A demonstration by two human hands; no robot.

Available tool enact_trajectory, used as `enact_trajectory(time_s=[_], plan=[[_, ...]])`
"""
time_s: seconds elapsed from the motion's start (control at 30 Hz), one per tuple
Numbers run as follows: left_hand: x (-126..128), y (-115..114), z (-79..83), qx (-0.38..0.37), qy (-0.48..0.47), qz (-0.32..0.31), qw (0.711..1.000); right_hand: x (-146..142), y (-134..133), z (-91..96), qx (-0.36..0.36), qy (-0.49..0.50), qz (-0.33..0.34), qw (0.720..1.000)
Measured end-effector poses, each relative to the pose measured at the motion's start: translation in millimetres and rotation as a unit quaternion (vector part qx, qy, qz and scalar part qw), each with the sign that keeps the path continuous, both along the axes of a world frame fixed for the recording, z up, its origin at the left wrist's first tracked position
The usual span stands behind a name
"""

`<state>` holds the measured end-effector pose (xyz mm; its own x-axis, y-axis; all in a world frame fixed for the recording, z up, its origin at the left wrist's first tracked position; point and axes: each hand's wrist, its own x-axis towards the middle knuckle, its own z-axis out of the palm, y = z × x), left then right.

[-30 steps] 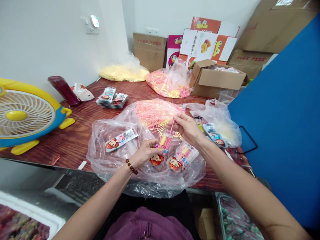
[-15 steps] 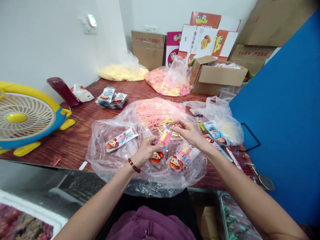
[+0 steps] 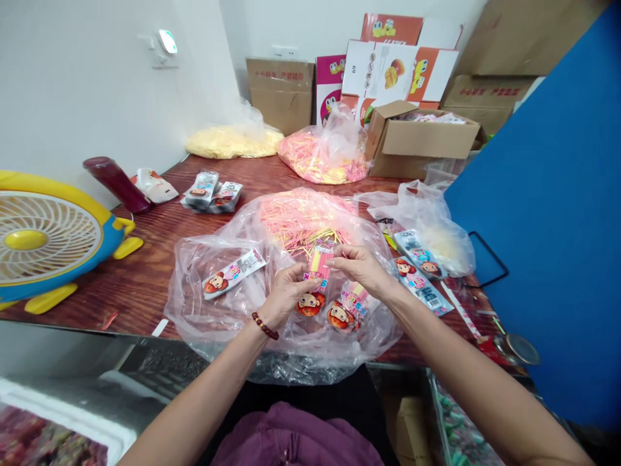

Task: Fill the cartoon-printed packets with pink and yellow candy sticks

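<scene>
My left hand [image 3: 284, 294] is closed on the side of a clear packet of pink and yellow sticks [image 3: 319, 262], printed with a red-haired cartoon face at its lower end. My right hand [image 3: 361, 268] pinches at the packet's upper right edge, thumb and forefinger together. A second filled packet [image 3: 343, 314] lies just below that hand. All this is over a large, opened clear plastic bag [image 3: 194, 259], whose far part holds a heap of loose pink and yellow sticks [image 3: 295, 220]. To the left, a flat printed packet [image 3: 233, 273] rests on the plastic.
Printed packets [image 3: 422, 285] and a knotted bag [image 3: 439, 239] lie at right, beside a blue panel [image 3: 543, 213]. A yellow and blue fan [image 3: 58, 226], a dark red bottle [image 3: 116, 184] and stacked packets [image 3: 213, 192] stand left. Behind are filled bags [image 3: 325, 155] and an open carton [image 3: 424, 142].
My right hand has come down from the packet's top end to its upper right edge. The packet stands more upright in my left hand. The view has shifted slightly.
</scene>
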<state>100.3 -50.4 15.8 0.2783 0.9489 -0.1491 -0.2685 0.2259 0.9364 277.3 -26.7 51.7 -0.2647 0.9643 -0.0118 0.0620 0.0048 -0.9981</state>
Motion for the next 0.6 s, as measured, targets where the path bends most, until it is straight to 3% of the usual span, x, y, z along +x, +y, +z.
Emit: enact_trajectory(time_s=[0.3, 0.6], plan=[[0, -5, 1.6, 0.012, -0.024, 0.003, 1.000, -5, -8, -5.5, 0.022, 0.013, 0.000, 1.000], [1, -11, 5.7, -0.023, -0.029, 0.017, 0.999, -3, -15, -8.4, 0.057, -0.009, -0.032, 0.998]])
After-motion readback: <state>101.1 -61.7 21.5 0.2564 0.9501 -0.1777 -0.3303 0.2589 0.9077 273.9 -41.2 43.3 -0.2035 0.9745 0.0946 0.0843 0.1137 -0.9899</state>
